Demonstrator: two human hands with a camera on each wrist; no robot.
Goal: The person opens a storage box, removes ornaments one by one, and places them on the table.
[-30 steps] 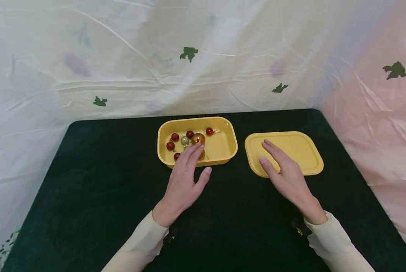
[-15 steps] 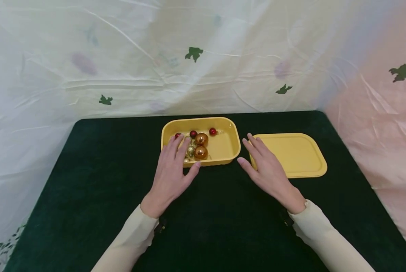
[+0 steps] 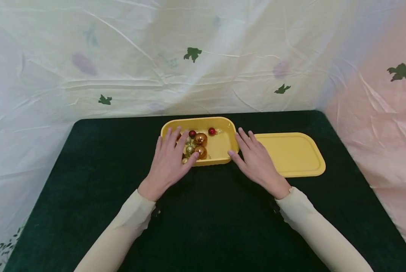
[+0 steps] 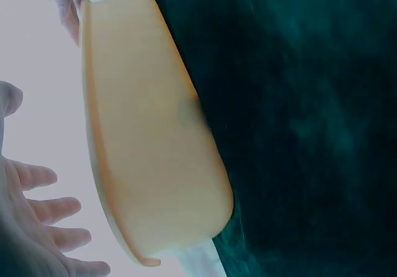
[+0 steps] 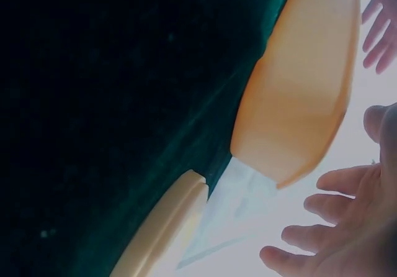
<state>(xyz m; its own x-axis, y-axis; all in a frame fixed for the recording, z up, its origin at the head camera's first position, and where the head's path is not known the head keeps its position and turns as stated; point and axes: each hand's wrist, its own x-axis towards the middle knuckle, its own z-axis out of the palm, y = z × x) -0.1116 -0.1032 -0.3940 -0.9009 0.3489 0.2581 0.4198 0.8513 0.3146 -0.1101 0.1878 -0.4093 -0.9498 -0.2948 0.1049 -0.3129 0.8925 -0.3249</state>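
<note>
A yellow rectangular box (image 3: 223,145) sits on the dark green tabletop, holding several small Christmas baubles. Among these are two shiny copper baubles (image 3: 200,139), a red bauble (image 3: 211,131) near the back and a gold bauble (image 3: 189,149). My left hand (image 3: 165,162) hovers over the box's left end with fingers spread, hiding part of its contents. At the right end, my right hand (image 3: 259,166) is held above with its fingers extended by the rim. Both wrist views show the hands raised beside the box wall (image 4: 142,122), holding nothing.
A flat yellow lid (image 3: 296,155) lies right of the box, partly behind my right hand. The green table (image 3: 203,226) meets a pale fabric backdrop (image 3: 128,60) at the back and a pinkish one (image 3: 376,113) on the right.
My right hand has moved left from over the lid to the box's right end. My left hand has shifted left and slightly forward over the box. The box and lid stay put.
</note>
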